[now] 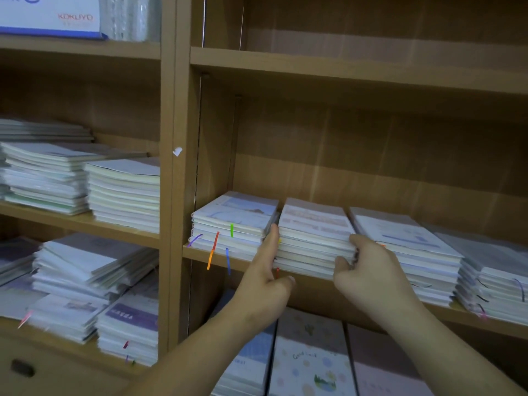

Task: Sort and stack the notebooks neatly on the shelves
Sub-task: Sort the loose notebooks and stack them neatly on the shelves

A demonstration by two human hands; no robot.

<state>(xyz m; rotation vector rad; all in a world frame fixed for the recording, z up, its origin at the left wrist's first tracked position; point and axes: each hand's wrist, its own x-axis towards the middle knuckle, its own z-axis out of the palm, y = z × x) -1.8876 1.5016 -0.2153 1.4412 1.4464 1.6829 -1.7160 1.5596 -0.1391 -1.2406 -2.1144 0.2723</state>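
**Notebook stack held between two hands, brown wooden shelving**

1. Below both forearms, nearest: a row of pastel-covered notebooks (pixel 310 361) lying flat on the lower shelf. One cover is printed with dots and a small landscape.
2. left hand (pixel 268 270): fingers straight and together, laid flat against the left side of the middle stack, in the gap between it and its neighbour. The thumb is spread wide below the shelf edge.
3. right hand (pixel 371 270): fingers curled round the same stack's right front corner, thumb on its front face.
4. Between the hands: the middle stack of pale-covered, white-paged notebooks (pixel 314 235), lying flat at the front of the light-brown wooden shelf board (pixel 314 287).
5. Just left of the left hand: a ribbon-marked notebook stack (pixel 234 221) with green, orange, blue and purple ribbons hanging over its front.
6. Just right of the right hand: a taller white notebook stack (pixel 405 247). Beyond that is a stack in clear wrap (pixel 491 281) with dark ribbons.
7. Behind the hands: the brown back panel (pixel 371 155), blurred.
8. Far left of the left hand, past the wooden upright (pixel 174 195): further notebook piles (pixel 123 192) on several shelves. A blue-and-white box (pixel 50 15) printed KOKUYO stands on the top one.
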